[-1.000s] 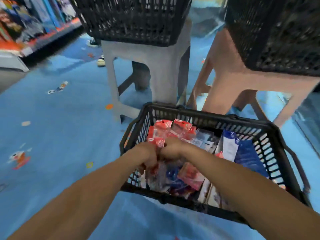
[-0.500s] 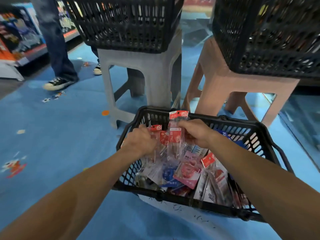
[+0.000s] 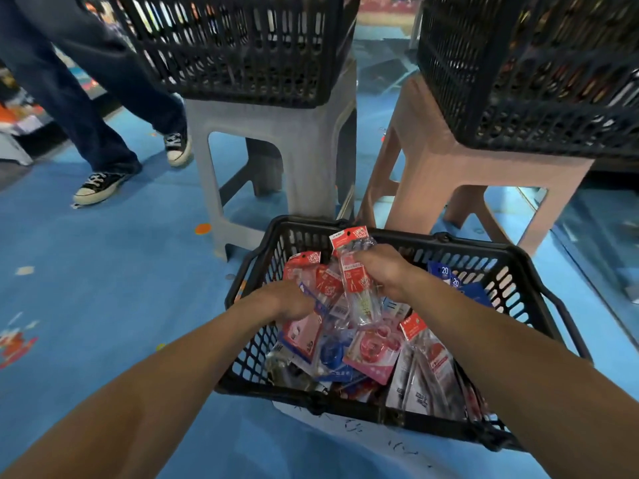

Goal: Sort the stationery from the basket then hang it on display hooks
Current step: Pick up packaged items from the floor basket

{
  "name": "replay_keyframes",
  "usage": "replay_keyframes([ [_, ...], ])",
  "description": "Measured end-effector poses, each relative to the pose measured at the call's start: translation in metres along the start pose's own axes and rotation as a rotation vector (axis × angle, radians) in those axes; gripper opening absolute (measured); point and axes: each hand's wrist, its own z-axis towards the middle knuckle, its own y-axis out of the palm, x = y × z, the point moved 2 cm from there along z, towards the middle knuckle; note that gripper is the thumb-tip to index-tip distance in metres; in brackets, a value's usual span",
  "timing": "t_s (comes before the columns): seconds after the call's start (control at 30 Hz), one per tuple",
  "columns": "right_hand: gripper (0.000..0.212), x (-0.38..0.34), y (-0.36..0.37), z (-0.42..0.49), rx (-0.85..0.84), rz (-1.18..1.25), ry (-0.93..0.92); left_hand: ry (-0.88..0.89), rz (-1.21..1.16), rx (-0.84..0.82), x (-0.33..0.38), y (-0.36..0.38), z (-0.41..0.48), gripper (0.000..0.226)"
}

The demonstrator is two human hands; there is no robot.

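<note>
Basket (image 3: 449, 240): black plastic, set on the blue floor (image 3: 103, 271) in front of me, low enough for both hands to reach in; loose stationery (image 3: 373, 354) lies heaped inside, unsorted

Right hand (image 3: 380, 271): fingers curled round one clear packet (image 3: 356, 288), gripped mid-body so the red header with its hang hole stands upright and readable

Left hand (image 3: 287, 300): closed on the lower ends of the red-topped packets (image 3: 307, 267), bunched together, I judge, as a like-with-like batch; its fingertips are hidden

Grey stool (image 3: 294, 140) and pink stool (image 3: 449, 157): just beyond, each carrying another black basket; display hooks: not in view, nothing hung yet
</note>
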Motion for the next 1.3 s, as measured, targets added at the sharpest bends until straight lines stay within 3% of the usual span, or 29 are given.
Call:
replay_keyframes([
  [0.17,0.037,0.007,0.001,0.009,-0.008,0.002,0.016,0.002,-0.474,0.013,-0.003,0.012,0.020,0.071],
  [0.37,0.021,0.007,0.005,0.006,-0.049,0.012,0.017,-0.005,-0.706,0.056,0.004,0.028,0.026,0.078],
  [0.47,0.017,0.007,0.006,0.005,-0.055,-0.013,0.020,-0.005,-0.677,0.124,0.004,0.031,0.028,0.064],
  [0.6,0.021,0.008,0.004,0.009,0.017,-0.034,-0.023,0.060,-0.386,0.244,-0.001,0.034,0.027,0.013],
  [0.63,0.021,0.008,0.003,0.011,0.054,-0.035,-0.041,0.086,-0.309,0.257,-0.001,0.035,0.026,0.012],
  [0.73,0.024,0.003,-0.001,0.011,0.140,0.018,-0.098,0.135,-0.245,0.330,0.001,0.033,0.020,0.035],
  [0.87,0.022,-0.008,-0.004,-0.004,0.213,0.088,-0.168,0.232,-0.474,0.402,0.001,0.018,0.018,0.045],
  [1.0,0.029,-0.018,-0.013,-0.012,0.345,0.131,-0.276,0.341,-0.665,0.379,-0.002,0.013,0.015,0.099],
  [1.1,0.022,-0.022,-0.014,-0.016,0.300,0.236,-0.313,0.309,-0.770,0.323,-0.002,0.016,0.017,0.115],
  [1.13,0.018,-0.022,-0.012,-0.016,0.235,0.283,-0.290,0.275,-0.807,0.311,-0.002,0.017,0.019,0.110],
  [1.2,0.005,-0.022,-0.005,-0.020,0.105,0.361,-0.243,0.235,-0.876,0.264,0.003,0.016,0.016,0.076],
  [1.3,0.008,-0.023,0.006,-0.026,-0.003,0.384,-0.195,0.161,-1.052,0.185,0.012,0.014,0.011,0.031],
])
